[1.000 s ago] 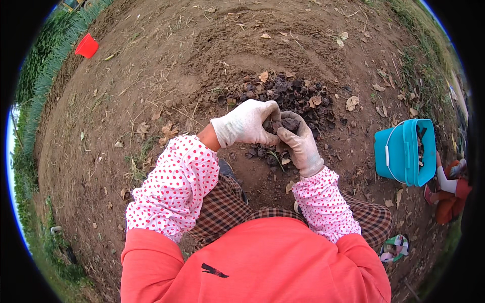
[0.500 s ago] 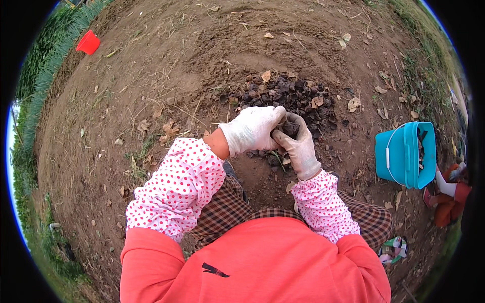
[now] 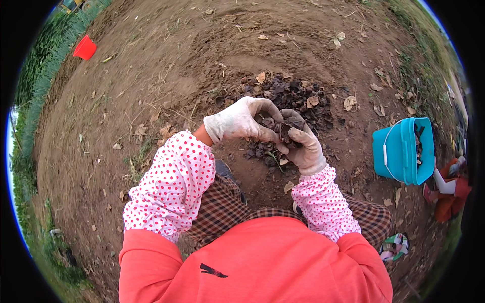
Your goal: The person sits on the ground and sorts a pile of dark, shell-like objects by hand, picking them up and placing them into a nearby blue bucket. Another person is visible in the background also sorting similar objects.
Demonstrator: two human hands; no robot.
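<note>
My left hand (image 3: 241,121) and my right hand (image 3: 305,151), both in soiled white work gloves, meet over a heap of dark, crumpled, leaf-like pieces (image 3: 294,93) on the soil. A dark crumpled piece (image 3: 284,132) sits between the curled thumb and fingers of my right hand. The left fingers and thumb curve round from the other side, with dark material showing inside their bend. Exactly where one piece ends and another begins is hidden by the gloves. Small green blades (image 3: 275,160) stick out of the heap's near edge, below my hands.
A turquoise bucket (image 3: 395,151) with a white handle and dark contents stands at right. Beyond it another person (image 3: 449,189) is partly visible. A red pail (image 3: 85,48) lies far left near green plants. Dry leaves (image 3: 349,103) are scattered over brown earth; a colourful bag (image 3: 394,247) lies lower right.
My hands have shifted slightly and the left fingers have spread into a wider curve. The right hand has turned, showing more of the dark piece. The whole view has tilted slightly.
</note>
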